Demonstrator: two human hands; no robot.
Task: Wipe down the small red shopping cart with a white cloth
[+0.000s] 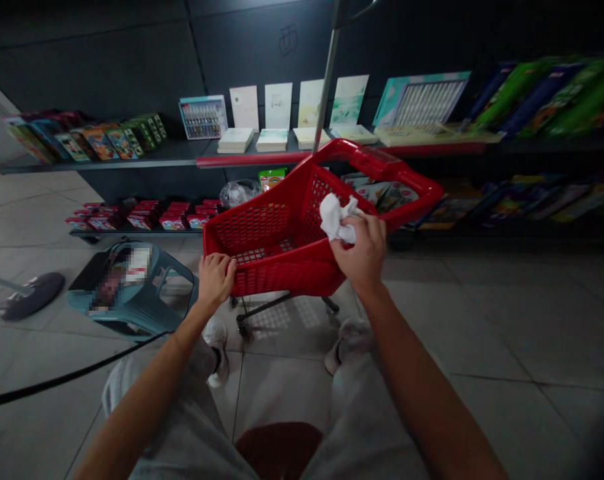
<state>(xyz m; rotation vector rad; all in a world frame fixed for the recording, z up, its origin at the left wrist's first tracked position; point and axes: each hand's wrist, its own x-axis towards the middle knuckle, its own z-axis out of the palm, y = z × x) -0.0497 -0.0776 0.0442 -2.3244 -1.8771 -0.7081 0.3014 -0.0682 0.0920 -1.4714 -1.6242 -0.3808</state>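
Observation:
A red plastic shopping cart (287,277) on dark wheeled legs stands in front of my knees, its handle (417,193) toward the right. With fingers curled over the near left corner of the rim, my left hand (216,280) grips the cart. My right hand (365,247) is closed around a crumpled white cloth (335,217), held at the near rim close to the handle end. The basket's bottom shows a perforated grid with nothing lying on it.
Behind the cart runs a dark shelf unit (157,155) with small boxes, notebooks, pen sets and bagged goods. On the left stands a blue-grey plastic stool (157,300) with things on top, beside a round stand base (35,297). A black cable (77,370) crosses the lower left.

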